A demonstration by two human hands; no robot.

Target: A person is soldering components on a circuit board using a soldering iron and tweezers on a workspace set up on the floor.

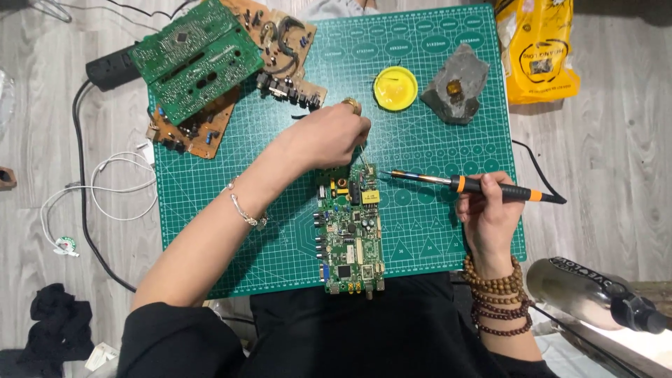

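The right hand (490,213) is gripping a soldering iron (476,185), its tip pointing at the top of the circuit board (350,231) lying on the green mat (434,133). The left hand (329,136) is pinching thin wire (365,155) just above the board.

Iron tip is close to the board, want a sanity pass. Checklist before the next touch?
1. Right hand grips soldering iron by its handle: ok.
2. Tip off the circuit board: ok, just right of its top edge.
3. Left hand feeding thin wire at the board's top: cannot tell if it touches.
4. Board flat on cutting mat: ok.
5. Yellow tin open, near: ok.
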